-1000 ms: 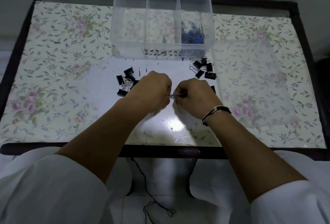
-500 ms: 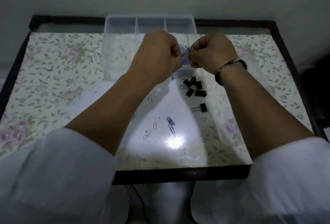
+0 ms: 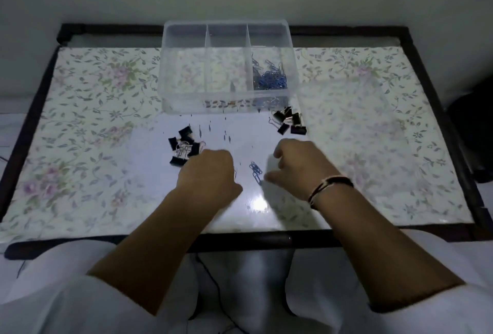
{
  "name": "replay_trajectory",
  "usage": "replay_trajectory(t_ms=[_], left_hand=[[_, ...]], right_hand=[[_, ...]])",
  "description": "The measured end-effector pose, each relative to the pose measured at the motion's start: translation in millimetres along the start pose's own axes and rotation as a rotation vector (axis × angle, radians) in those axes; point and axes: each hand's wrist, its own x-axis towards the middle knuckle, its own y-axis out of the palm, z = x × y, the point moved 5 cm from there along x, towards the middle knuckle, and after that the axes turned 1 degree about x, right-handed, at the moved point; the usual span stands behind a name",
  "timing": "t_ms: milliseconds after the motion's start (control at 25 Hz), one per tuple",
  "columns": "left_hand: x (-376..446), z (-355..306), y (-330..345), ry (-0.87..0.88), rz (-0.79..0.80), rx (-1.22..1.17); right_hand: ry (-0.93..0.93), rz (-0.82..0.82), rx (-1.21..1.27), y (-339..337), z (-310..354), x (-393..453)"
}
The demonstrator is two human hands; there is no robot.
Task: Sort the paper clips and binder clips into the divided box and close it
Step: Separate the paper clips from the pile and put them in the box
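The clear divided box (image 3: pixel 184 93) stands open at the back of the table. Its right compartment holds a heap of blue paper clips (image 3: pixel 270 78); the other two compartments look bare. Black binder clips lie in two groups, one (image 3: pixel 183 147) just past my left hand and one (image 3: pixel 290 122) in front of the box's right corner. A few blue paper clips (image 3: pixel 256 171) lie between my hands. My left hand (image 3: pixel 208 175) hovers low, back up, blurred, its fingers hidden. My right hand (image 3: pixel 293 165) is beside the loose clips with loosely curled fingers, holding nothing.
The box's transparent lid (image 3: pixel 354 120) lies flat to the right of the box. The table (image 3: pixel 80 120) has a floral cover under glass and a dark raised frame. My white-clad knees are just under the near edge.
Both hands came back down from over the box's right compartment to the table, and the clips they were holding are no longer in them. The camera has tilted down again.
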Motion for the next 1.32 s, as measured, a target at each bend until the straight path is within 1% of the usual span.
replay_trajectory(t_ms=[80, 240, 320, 400, 520, 600, 720, 880, 1000, 1080, 1160, 1200, 1240, 1320], left_hand=[[-3, 4, 17, -0.039, -0.005, 0.015], [7, 0, 19, -0.023, -0.11, -0.077], [14, -1, 18, -0.014, -0.164, -0.082], [18, -4, 17, -0.007, -0.181, -0.077], [22, -7, 16, -0.01, -0.158, -0.078], [25, -7, 17, -0.028, -0.115, -0.115], [31, -6, 21, -0.033, -0.065, -0.134], [29, -10, 21, 0.022, -0.082, -0.067], [33, -7, 14, 0.03, -0.094, -0.134], [36, -5, -3, 0.017, -0.139, -0.294], [39, -10, -33, 0.053, -0.255, -0.48], [43, -16, -51, 0.09, -0.328, -0.549], [48, -21, -67, 0.121, -0.395, -0.59], [66, -31, -91, 0.154, -0.473, -0.579]], right_hand=[[-0.067, 0.039, -0.073, 25, 6, 7], [-0.164, -0.04, -0.104, 39, 13, 25], [-0.193, -0.074, -0.118, 41, 13, 28], [-0.209, -0.08, -0.13, 41, 13, 31], [-0.191, -0.033, -0.078, 42, 10, 37], [-0.17, 0.006, -0.047, 44, 8, 38], [-0.177, 0.006, -0.061, 46, 9, 38], [-0.201, 0.027, -0.103, 46, 11, 37], [-0.194, 0.045, -0.076, 29, 13, 36], [-0.179, -0.017, 0.065, -4, 14, 39], [-0.148, -0.186, 0.257, -50, 10, 48], [-0.137, -0.285, 0.295, -72, 8, 55], [-0.13, -0.359, 0.279, -89, 7, 66], [-0.112, -0.413, 0.166, -109, 10, 93]])
